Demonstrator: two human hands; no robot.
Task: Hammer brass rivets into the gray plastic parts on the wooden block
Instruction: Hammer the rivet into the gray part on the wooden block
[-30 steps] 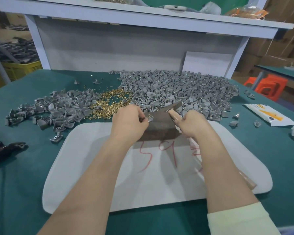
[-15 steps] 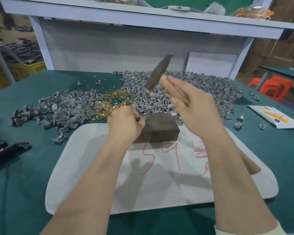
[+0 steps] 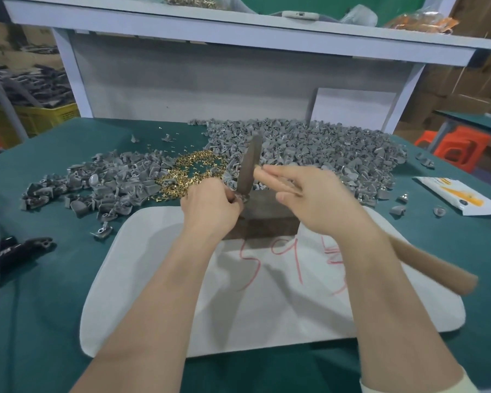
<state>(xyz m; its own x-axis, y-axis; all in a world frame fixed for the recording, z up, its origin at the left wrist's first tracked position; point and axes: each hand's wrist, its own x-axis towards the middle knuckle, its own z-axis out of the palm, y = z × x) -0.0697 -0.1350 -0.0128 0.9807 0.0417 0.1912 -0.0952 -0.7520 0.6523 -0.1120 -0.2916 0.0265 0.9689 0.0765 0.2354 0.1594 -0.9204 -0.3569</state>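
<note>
The left hand [image 3: 210, 211] is held at the left end of a dark brown rectangular wooden block [image 3: 270, 219]. Its fingers [image 3: 227, 205] are curled tight and pinched on a small gray plastic part [image 3: 240, 198], which is set on the block's top and is largely hidden by the fingertips. The right hand [image 3: 318, 205] is wrapped round a hammer [image 3: 249, 165] with a pale wooden handle and a dark metal head. The thumb is laid along the shaft, and the butt of the handle is seen behind the wrist. The head is stood nearly upright just right of the left fingers, its lower end at the pinched part; whether contact is made cannot be told through the blur. The block is set on a white rounded mat [image 3: 238, 321] marked in red, which lies on the green tabletop [image 3: 40, 293]. A loose pile of small brass rivets [image 3: 193, 173] is spread just beyond the left fingers. Heaps of gray plastic parts [image 3: 323, 154] are banked beyond both hands and off to the left. A black-handled tool [image 3: 14, 248] lies well left of the left fingers.
</note>
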